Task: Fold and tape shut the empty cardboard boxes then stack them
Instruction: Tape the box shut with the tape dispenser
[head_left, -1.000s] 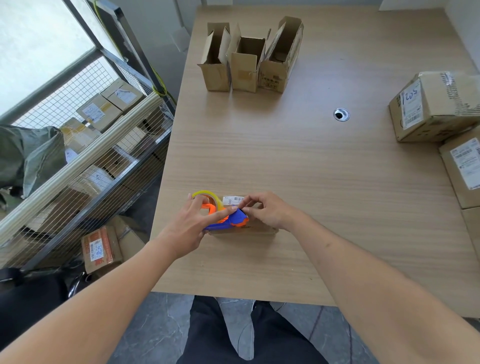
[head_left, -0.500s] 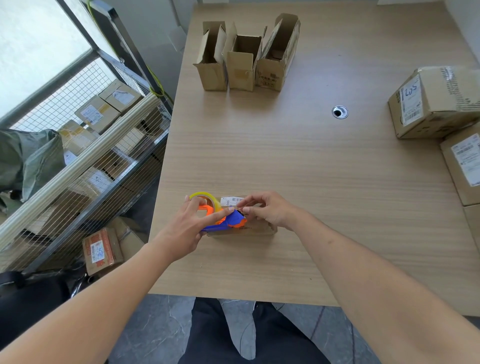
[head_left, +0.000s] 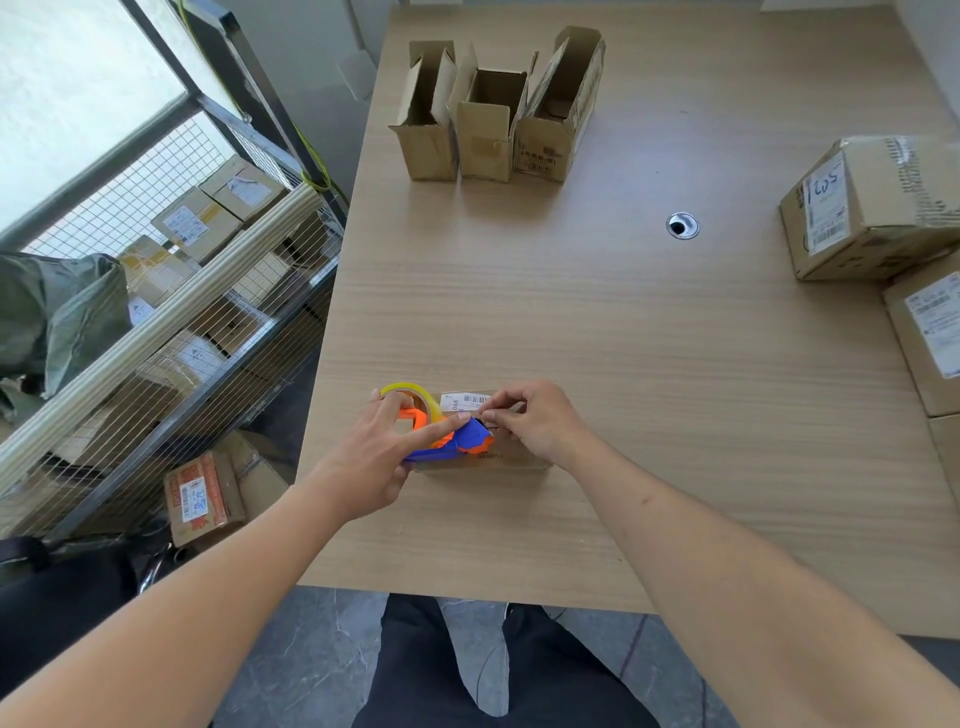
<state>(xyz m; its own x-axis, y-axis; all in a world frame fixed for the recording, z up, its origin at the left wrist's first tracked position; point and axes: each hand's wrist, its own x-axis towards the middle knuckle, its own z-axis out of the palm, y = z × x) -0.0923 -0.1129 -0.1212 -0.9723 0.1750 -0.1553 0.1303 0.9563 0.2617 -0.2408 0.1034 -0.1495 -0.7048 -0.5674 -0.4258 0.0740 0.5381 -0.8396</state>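
Cardboard box (head_left: 485, 457) under both hands (left (head_left: 382, 452) gripping tape dispenser (head_left: 447, 439), right (head_left: 537, 423) fingers pinching tape).

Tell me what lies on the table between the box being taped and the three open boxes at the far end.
Head view: nothing. Only bare wooden table lies between the small box under the hands and the three open boxes; the cable grommet sits off right.

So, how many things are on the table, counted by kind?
Open cardboard boxes: 3
Closed boxes with labels: 4
Tape dispenser: 1
Total: 8
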